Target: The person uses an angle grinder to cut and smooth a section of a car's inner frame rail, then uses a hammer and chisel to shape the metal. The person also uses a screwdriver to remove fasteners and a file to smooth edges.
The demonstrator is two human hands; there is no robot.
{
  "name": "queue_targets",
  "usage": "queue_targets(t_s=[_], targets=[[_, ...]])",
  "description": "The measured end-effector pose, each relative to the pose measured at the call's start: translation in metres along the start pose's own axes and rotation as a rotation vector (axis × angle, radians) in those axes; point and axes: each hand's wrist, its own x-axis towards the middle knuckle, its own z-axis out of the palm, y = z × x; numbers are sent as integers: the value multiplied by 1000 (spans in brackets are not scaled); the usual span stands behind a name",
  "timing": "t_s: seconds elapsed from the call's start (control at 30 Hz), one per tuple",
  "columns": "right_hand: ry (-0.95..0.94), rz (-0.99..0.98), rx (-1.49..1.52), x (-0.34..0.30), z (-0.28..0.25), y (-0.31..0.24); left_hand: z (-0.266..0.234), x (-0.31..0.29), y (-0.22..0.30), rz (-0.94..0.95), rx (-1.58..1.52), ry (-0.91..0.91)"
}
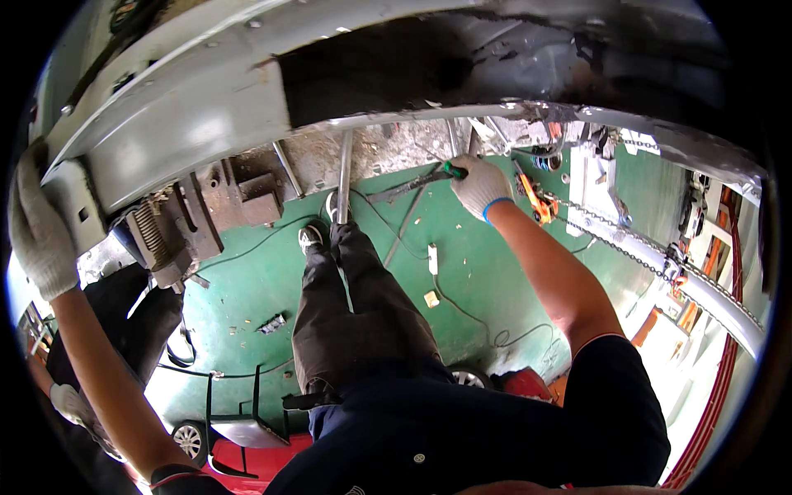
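Note:
A long grey vehicle body panel (177, 132) curves across the top, its middle part black and bare. At far left, my left hand (45, 243), in a white knit glove, rests against the panel's end with its fingers stretched out. My right hand (483, 186), gloved the same way, is closed round a green-handled screwdriver (453, 170) just below the panel's lower edge. The thin shaft points up and left. Beside that hand lies a dark flat bar (404, 188). What the screwdriver's tip meets cannot be made out.
A rusty clamp with a coil spring (151, 231) stands below the panel. Chains (610, 223) and an orange tool (540, 202) are at right. Cables and a white power strip (433, 258) lie on the green floor (379, 264). A co-worker's gloved hand (70, 403) shows at lower left.

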Motion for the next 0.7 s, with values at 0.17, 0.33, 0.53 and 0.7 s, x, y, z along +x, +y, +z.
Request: queue_targets(t_s=[0.17, 0.33, 0.53, 0.7], targets=[[27, 55, 80, -6, 11, 5, 0, 3, 25, 23, 45, -64], [117, 21, 54, -12, 20, 4, -1, 2, 42, 13, 88, -20], [61, 86, 68, -17, 18, -7, -1, 2, 44, 10, 194, -23], [25, 102, 8, -18, 5, -22, 1, 3, 53, 1, 142, -7]])
